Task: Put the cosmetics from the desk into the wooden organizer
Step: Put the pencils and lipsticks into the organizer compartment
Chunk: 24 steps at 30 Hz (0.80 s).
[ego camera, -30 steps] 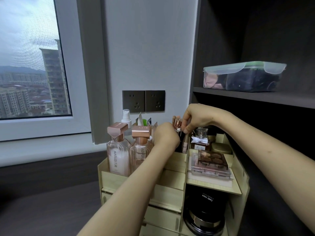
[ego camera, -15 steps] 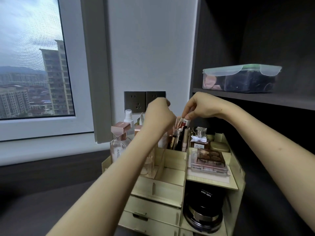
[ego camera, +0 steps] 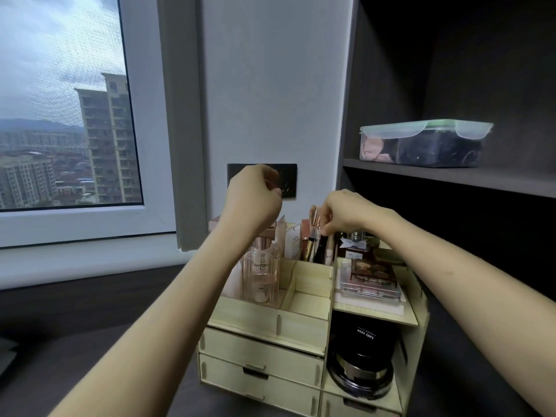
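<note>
The pale wooden organizer (ego camera: 301, 326) stands on the dark desk (ego camera: 90, 320). Its top left section holds a clear bottle with a rose-gold cap (ego camera: 261, 272). A rear slot is packed with slim tubes and pencils (ego camera: 313, 245). An eyeshadow palette (ego camera: 371, 275) and a perfume bottle with a bow (ego camera: 355, 248) sit on the right shelf, with a black jar (ego camera: 364, 353) below. My right hand (ego camera: 343, 213) pinches the top of one slim tube in the slot. My left hand (ego camera: 252, 200) hovers curled above the bottle; its fingertips are hidden.
A dark shelf unit (ego camera: 451, 179) on the right carries a lidded plastic box (ego camera: 421, 145). A black wall socket (ego camera: 288, 179) is behind my left hand. A window (ego camera: 60, 115) fills the left. Two drawers (ego camera: 258, 356) front the organizer.
My left hand has risen from the tube slot to in front of the socket. My right hand lifted, then dropped back onto the tubes.
</note>
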Available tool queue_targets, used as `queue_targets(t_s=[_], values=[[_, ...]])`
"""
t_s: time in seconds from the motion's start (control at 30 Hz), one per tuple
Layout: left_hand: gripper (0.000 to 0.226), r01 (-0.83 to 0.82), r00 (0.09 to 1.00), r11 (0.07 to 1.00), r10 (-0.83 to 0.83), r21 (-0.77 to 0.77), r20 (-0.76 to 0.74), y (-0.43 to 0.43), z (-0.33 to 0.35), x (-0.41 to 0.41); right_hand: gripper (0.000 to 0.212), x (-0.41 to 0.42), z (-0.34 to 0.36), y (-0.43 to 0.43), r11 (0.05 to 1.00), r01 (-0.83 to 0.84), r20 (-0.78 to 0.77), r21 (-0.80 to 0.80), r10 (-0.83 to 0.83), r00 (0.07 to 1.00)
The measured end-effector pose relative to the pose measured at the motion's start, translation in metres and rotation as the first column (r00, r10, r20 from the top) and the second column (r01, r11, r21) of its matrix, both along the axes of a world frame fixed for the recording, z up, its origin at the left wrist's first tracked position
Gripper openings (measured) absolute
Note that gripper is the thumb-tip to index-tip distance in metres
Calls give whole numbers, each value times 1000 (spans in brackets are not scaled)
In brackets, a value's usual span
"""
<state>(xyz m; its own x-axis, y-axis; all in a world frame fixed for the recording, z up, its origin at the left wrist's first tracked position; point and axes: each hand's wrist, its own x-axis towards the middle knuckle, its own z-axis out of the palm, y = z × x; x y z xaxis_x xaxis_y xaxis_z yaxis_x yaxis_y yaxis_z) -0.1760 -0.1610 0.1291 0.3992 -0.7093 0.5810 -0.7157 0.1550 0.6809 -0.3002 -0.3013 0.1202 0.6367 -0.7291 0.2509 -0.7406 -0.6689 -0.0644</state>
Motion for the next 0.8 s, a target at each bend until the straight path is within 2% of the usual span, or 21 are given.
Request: queue_targets(t_s=[0.27,0.57,0.8], values=[[32,-9,1000,1000,9,17,-3,-2,-5,3,17,-1,6,-2,997,67,-26,44,-66,997],[29,-13,1000,1000,13,-10,-1,-2,-7,9,11,-2,9,0,997,74,-4,1,-74,997],[26,-64,998,997,65,-50,3,5,-10,22,7,-10,23,13,999,11,107,-33,-7,994]])
